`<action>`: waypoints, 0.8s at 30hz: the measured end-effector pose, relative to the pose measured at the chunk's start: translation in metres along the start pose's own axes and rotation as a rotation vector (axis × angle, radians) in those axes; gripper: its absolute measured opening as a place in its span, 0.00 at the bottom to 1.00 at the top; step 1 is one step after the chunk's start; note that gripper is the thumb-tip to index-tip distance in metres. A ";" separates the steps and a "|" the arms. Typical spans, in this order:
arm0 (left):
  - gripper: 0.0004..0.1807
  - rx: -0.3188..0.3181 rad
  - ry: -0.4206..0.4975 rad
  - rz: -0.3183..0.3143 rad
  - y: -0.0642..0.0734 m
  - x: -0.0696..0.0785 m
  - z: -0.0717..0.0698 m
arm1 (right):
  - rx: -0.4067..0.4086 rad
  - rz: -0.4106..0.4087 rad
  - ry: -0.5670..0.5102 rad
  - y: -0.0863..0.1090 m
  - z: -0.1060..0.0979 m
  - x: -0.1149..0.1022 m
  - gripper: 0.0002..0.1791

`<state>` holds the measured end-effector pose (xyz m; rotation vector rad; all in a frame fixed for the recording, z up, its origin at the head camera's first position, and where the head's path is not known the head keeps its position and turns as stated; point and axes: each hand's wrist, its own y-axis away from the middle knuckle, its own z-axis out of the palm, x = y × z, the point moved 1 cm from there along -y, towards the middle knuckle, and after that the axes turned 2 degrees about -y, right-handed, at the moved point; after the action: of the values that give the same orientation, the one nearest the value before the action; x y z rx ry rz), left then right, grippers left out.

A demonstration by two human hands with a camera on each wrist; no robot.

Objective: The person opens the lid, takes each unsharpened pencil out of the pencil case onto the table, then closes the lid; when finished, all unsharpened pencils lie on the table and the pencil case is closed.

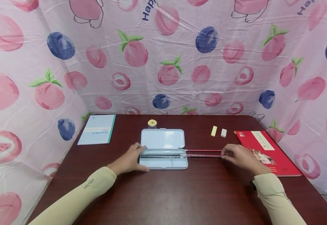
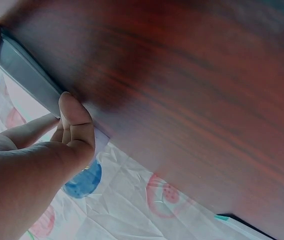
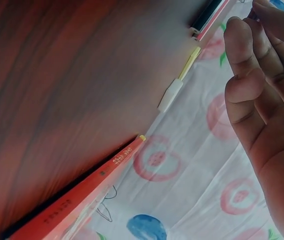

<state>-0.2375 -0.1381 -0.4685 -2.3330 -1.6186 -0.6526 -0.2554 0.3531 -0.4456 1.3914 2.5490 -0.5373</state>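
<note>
The open pencil case (image 1: 163, 149) is steadied at its left end by the left hand (image 1: 129, 161), fingers (image 1: 139, 147) lying fairly straight against the rim and thumb pressed to the near edge. Red pencils (image 1: 204, 153) are pinched at their right ends by the curled fingers of the right hand (image 1: 240, 157), their other ends reaching into the case's tray. All of it is set mid-table (image 1: 180, 193). Two erasers (image 1: 219, 132) and a red book (image 1: 267, 150) are seen to the right, a notebook (image 1: 97, 129) to the left.

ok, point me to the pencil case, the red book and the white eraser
pencil case (image 1: 163, 138), head view, bare inside of the open lid.
red book (image 1: 278, 162), head view, plain red cover near its right edge.
white eraser (image 1: 223, 132), head view, middle of its top face.
</note>
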 end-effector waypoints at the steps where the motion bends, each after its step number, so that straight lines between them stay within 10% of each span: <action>1: 0.60 0.000 0.000 -0.001 0.000 0.000 0.000 | 0.002 0.001 0.000 0.000 0.000 0.001 0.12; 24: 0.59 -0.017 0.005 0.011 -0.001 0.001 -0.003 | -0.038 0.081 0.009 0.016 -0.003 0.013 0.11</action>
<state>-0.2382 -0.1378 -0.4657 -2.3488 -1.6028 -0.6724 -0.2494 0.3720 -0.4507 1.4795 2.4839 -0.4672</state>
